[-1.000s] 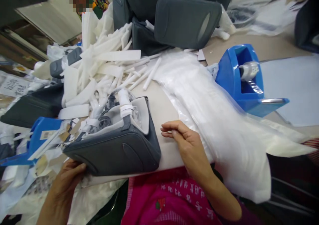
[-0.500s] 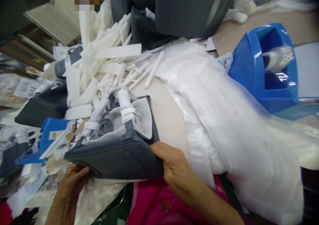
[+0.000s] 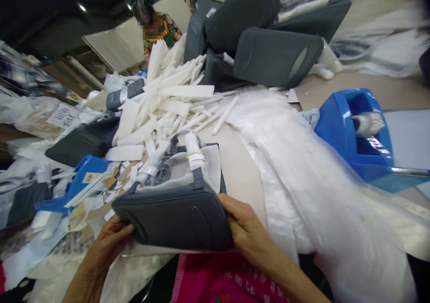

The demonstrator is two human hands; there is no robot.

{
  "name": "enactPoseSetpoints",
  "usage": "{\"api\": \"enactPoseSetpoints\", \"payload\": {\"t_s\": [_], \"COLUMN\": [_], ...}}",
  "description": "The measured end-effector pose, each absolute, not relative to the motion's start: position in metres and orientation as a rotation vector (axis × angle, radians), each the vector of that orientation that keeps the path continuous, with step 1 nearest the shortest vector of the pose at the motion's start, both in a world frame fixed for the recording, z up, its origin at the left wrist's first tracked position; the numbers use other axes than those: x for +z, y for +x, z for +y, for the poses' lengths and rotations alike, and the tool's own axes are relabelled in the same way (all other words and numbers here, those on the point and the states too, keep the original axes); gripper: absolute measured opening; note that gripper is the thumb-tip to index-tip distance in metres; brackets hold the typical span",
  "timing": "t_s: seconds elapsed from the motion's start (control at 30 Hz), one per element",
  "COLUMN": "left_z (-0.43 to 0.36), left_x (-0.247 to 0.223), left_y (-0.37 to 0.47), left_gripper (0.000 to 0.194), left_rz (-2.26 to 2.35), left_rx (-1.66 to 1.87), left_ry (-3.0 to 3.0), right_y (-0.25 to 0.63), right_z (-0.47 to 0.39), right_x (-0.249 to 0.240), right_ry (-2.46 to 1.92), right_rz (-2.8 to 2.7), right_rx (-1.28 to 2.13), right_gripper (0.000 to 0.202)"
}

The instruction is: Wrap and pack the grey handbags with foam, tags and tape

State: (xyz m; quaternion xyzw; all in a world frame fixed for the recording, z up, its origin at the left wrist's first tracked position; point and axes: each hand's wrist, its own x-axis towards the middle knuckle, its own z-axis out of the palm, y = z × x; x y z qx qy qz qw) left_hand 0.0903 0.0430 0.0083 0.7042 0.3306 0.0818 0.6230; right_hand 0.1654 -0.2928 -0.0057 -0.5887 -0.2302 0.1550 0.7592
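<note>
**Grey bag (image 3: 168,222) held at both ends beside a crowded counter's (image 3: 240,160) near edge**

Taking the middle of our view as the dial, we look across a room that darkens towards 11 o'clock, where we count one other person (image 3: 172,29) in a patterned top and one pale panel (image 3: 114,48). The cream counter is heavily covered, with a bare patch near the centre. One broad layer of white sheeting (image 3: 302,160) runs from there to 4 o'clock and hangs over the near edge. At 1 o'clock we count at least four dark bags (image 3: 277,57) heaped together. White strips (image 3: 168,92) pile up at 10 o'clock, too tangled for us to count.

The grey bag is at 7 o'clock, its mouth open on a pale lining. A lone dark bag (image 3: 83,142) lies at 9 o'clock. We see two blue containers (image 3: 339,128), at 3 o'clock and between 8 and 9; the first has one pale piece (image 3: 367,124) inside.

Both hands are closed on the grey bag: the left hand (image 3: 116,231) pinches its left end, thumb in front, and the right hand (image 3: 242,218) clasps its right end. One handwritten card (image 3: 63,115) shows at 9 o'clock. Two white bands (image 3: 196,160) circle wrapped pieces at the grey bag's mouth.
</note>
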Motion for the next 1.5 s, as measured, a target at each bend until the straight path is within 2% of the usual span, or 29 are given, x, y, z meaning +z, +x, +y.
{"api": "enactPoseSetpoints", "payload": {"t_s": [0.17,0.33,0.4,0.53,0.63,0.83,1.1,1.37,1.5], "left_z": [0.041,0.019,0.016,0.028,0.038,0.034,0.019,0.009,0.007], "left_x": [0.007,0.015,0.021,0.03,0.031,0.029,0.025,0.009,0.007], "left_y": [0.084,0.082,0.083,0.085,0.087,0.098,0.096,0.103,0.104], "left_gripper": [0.048,0.073,0.078,0.081,0.077,0.069,0.039,0.04,0.041], "left_rz": [0.618,0.404,0.338,0.175,0.101,0.204,0.271,0.43,0.425], "left_rx": [0.103,0.371,0.41,0.231,0.162,0.212,0.154,0.335,0.31], "left_ry": [1.547,1.507,1.496,1.476,1.495,1.573,1.373,1.415,1.322], "right_y": [0.166,0.165,0.165,0.166,0.168,0.175,0.177,0.178,0.18], "right_z": [-0.295,-0.292,-0.29,-0.281,-0.273,-0.263,-0.256,-0.247,-0.248], "right_x": [-0.001,-0.002,0.006,0.028,0.039,0.042,0.048,0.032,0.025], "right_ry": [-1.277,-1.358,-1.363,-1.352,-1.403,-1.487,-1.463,-1.441,-1.48], "right_rz": [-0.43,-0.25,-0.173,-0.174,-0.173,-0.071,-0.046,0.046,0.07], "right_rx": [0.354,0.196,0.202,0.322,0.31,0.291,0.358,0.237,0.212], "right_gripper": [0.038,0.028,0.034,0.049,0.059,0.063,0.053,0.05,0.049]}}
